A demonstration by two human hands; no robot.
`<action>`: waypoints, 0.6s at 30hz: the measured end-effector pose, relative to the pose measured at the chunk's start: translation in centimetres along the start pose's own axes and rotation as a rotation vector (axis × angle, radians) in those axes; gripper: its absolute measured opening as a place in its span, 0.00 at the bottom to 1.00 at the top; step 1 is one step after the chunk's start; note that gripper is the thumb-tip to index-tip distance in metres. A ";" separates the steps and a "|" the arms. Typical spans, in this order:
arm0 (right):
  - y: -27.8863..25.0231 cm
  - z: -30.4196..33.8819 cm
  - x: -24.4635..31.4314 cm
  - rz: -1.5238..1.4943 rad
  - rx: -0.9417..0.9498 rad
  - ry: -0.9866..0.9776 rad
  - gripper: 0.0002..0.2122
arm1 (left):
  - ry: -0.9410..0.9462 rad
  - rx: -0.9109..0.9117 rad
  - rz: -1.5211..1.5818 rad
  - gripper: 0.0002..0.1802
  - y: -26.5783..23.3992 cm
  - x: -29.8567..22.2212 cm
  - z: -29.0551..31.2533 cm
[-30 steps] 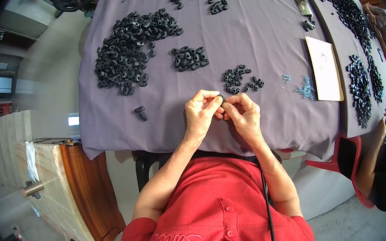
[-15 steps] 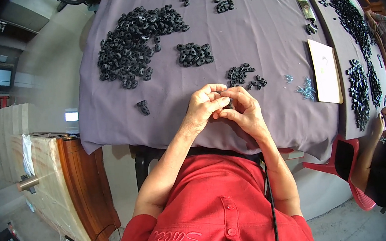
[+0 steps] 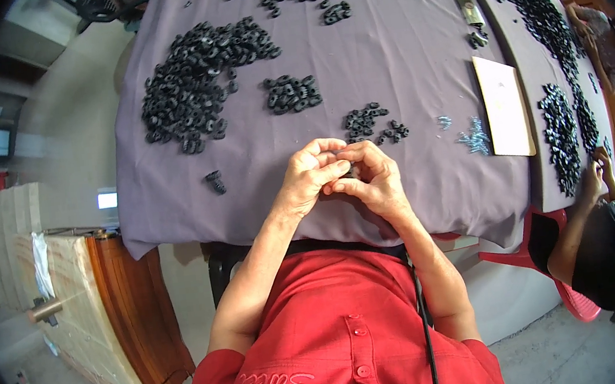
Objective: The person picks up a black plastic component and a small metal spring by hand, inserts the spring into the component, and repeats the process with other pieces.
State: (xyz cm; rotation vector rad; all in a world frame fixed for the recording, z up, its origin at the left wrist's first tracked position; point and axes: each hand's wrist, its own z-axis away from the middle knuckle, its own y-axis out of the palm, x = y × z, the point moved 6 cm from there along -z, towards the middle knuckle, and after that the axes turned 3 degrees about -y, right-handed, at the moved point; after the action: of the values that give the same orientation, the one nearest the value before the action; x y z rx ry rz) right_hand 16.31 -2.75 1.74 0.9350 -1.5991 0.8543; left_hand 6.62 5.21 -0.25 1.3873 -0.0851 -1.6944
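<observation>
Your left hand point(image 3: 305, 183) and right hand point(image 3: 372, 181) meet over near edge of table draped in purple cloth point(image 3: 397, 45), fingers pressed together, pinching small black ring-shaped part point(image 3: 349, 173), mostly hidden. Little cluster of black rings point(image 3: 372, 122) lies just beyond hands; large black ring heap point(image 3: 196, 83) farther left.
</observation>
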 end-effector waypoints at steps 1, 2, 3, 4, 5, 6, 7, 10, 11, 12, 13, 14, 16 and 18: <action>0.2 0.1 0.0 -0.055 -0.012 0.008 0.17 | 0.002 0.001 -0.006 0.14 -0.1 0.0 0.1; 0.1 0.0 0.0 -0.030 -0.006 -0.015 0.17 | 0.005 0.002 -0.013 0.14 -0.2 0.0 0.1; 0.2 -0.1 0.0 -0.006 0.002 -0.038 0.17 | 0.009 0.014 -0.014 0.14 -0.3 0.0 0.1; 0.3 -0.1 -0.1 -0.041 -0.005 -0.050 0.17 | 0.010 0.016 -0.017 0.14 -0.2 0.0 0.1; 0.1 0.0 -0.1 -0.034 -0.016 -0.051 0.17 | 0.011 0.016 -0.019 0.14 -0.1 -0.1 0.1; 0.1 0.0 0.0 -0.051 -0.007 -0.014 0.17 | 0.015 0.011 -0.037 0.15 -0.2 -0.1 0.0; 0.2 0.0 0.0 -0.069 0.003 0.022 0.17 | 0.014 0.016 -0.038 0.15 -0.2 -0.1 0.1; 0.0 0.2 -1.2 -0.070 -0.003 0.001 0.16 | 0.000 0.020 -0.036 0.15 0.1 -0.1 0.0; -0.1 0.3 -1.6 -0.099 -0.008 0.030 0.16 | -0.004 0.020 -0.035 0.16 0.2 0.0 -0.1; 0.0 0.2 -1.2 -0.099 -0.008 0.029 0.16 | -0.007 0.015 -0.033 0.16 0.1 0.0 -0.1; 0.1 0.1 -0.4 -0.051 -0.020 -0.002 0.16 | -0.006 0.016 -0.034 0.16 0.0 0.0 -0.1; 0.1 0.0 0.1 -0.002 -0.031 -0.032 0.15 | 0.001 0.003 -0.026 0.16 -0.2 0.1 -0.1; 0.2 -0.1 1.0 0.003 -0.003 -0.005 0.18 | 0.008 -0.001 -0.018 0.16 -0.4 0.2 -0.1; 0.1 0.3 2.1 0.043 0.041 0.101 0.23 | 0.061 -0.024 -0.039 0.16 -0.4 0.0 -0.2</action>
State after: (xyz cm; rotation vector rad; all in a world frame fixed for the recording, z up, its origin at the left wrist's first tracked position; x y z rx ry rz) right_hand 15.79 -3.26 3.69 0.8747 -1.5243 0.9533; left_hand 6.54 5.53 -0.56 1.4304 -0.0036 -1.6779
